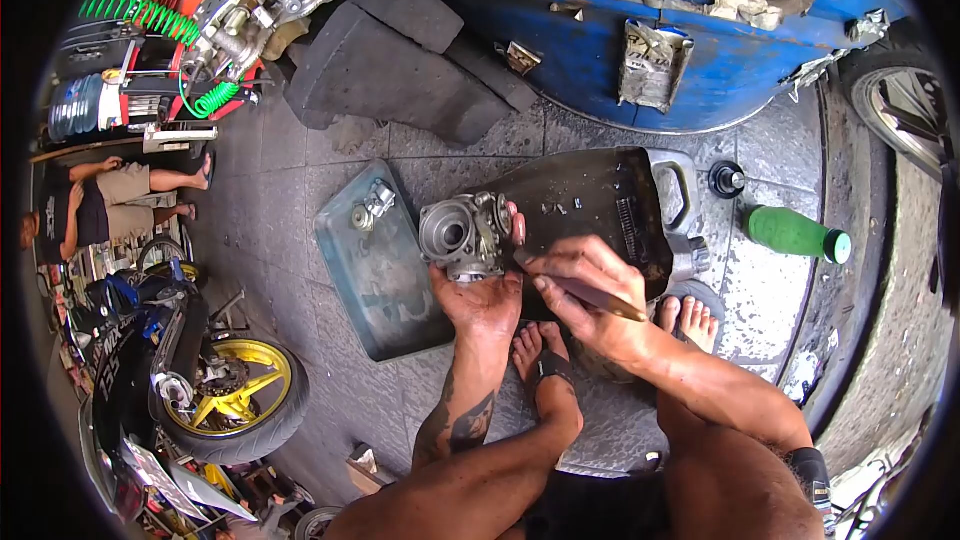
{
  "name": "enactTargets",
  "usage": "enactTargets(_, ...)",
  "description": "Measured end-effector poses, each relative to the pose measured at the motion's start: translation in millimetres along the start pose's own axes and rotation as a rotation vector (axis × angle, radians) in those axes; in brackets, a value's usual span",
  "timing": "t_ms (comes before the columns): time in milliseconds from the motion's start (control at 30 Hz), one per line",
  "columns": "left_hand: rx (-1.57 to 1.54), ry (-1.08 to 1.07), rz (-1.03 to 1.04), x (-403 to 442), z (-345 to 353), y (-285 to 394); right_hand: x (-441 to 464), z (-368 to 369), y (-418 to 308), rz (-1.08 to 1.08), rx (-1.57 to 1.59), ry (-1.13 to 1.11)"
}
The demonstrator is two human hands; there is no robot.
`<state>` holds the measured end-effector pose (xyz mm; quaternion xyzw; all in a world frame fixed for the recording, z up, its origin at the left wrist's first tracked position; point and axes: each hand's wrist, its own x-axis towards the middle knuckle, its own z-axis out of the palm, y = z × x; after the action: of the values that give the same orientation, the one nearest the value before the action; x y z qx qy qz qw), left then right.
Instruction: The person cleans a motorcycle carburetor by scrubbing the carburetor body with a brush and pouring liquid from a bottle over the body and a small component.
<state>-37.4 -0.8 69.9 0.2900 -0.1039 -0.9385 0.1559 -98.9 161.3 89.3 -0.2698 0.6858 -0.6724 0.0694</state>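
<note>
In the head view my left hand (480,308) is wrapped from below around a grey metal carburetor (453,232), its round bore facing up. My right hand (592,280) is closed on a brush (605,302) with a brown wooden handle. The brush's dark tip points at the carburetor's right side; whether it touches cannot be made out. Below and to the right lies a cut-open jerrycan (590,175) with dark, oily insides, a spring (627,228) and small metal bits in it. To the left a blue-grey tray (348,285) holds small metal parts (374,205).
A green bottle (795,233) lies right of the jerrycan, near a black cap-like part (726,179). A large blue drum (740,60) stands behind. Dark foam-like blocks (400,65) and an engine part (260,10) lie back left. A motorcycle wheel (235,390) and a seated person (110,200) are left.
</note>
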Motion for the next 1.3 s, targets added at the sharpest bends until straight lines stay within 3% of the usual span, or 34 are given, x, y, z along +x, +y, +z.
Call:
enactTargets(100, 0.064, 0.14, 0.04, 1.6, 2.2, -2.8, 14.0, -2.5, -6.3, -0.154, -0.044, 0.11)
enactTargets(167, -0.178, -0.234, -0.178, 0.8, -2.5, 2.1, 14.1, -1.2, 2.2, -0.129, -0.034, 0.017)
enactTargets(300, 0.074, 0.117, 0.023, 2.4, -1.9, 4.0, 5.4, -5.5, 4.4, 0.027, 0.038, 0.006)
enactTargets(433, 0.06, 0.134, 0.075, -1.0, 0.8, 6.9, 12.2, -14.8, 10.7, -0.059, -0.169, 0.1)
enactTargets(500, 0.096, 0.144, 0.102, -0.5, 13.1, 4.5, 8.3, -11.6, 27.6, 0.076, -0.178, 0.001)
enactTargets(567, 0.019, 0.046, 0.029, -1.4, 9.9, 5.7, -2.2, -8.9, 52.9, 0.121, -0.383, -0.224)
enactTargets(633, -0.261, 0.067, -0.179, 5.7, 5.8, 7.7, -9.3, -5.2, 64.8, 0.189, -0.487, -0.448)
enactTargets(667, -0.286, 0.04, -0.215, 7.1, 1.9, 8.3, -16.1, -5.8, 67.7, 0.198, -0.482, -0.451)
enactTargets(867, -0.103, -0.042, -0.078, 4.3, 0.7, 11.1, 0.4, -19.4, 19.0, 0.213, -0.082, 0.02)
enactTargets(900, -0.019, -0.07, -0.03, 2.8, 0.3, 9.2, 3.1, -18.3, 11.9, 0.214, -0.081, 0.017)
enactTargets(967, 0.148, -0.017, 0.081, -0.7, -4.3, 7.4, 4.8, -14.9, 1.9, 0.006, 0.0, 0.112)
enactTargets(1033, 0.312, 0.024, 0.193, -2.1, -2.6, 5.4, 6.6, -12.3, -1.1, -0.124, 0.074, 0.051)
enactTargets(1167, 0.271, -0.045, 0.092, -3.0, -2.4, 3.6, 8.4, -8.1, 3.6, -0.112, 0.071, -0.006)
enactTargets(1233, 0.286, 0.071, 0.112, 0.0, -3.2, 3.9, 11.9, -14.7, 5.6, -0.026, -0.018, -0.123)
enactTargets(1300, 0.31, 0.066, 0.116, -2.4, -7.6, 5.9, 10.3, -11.0, 2.3, -0.058, 0.072, -0.086)
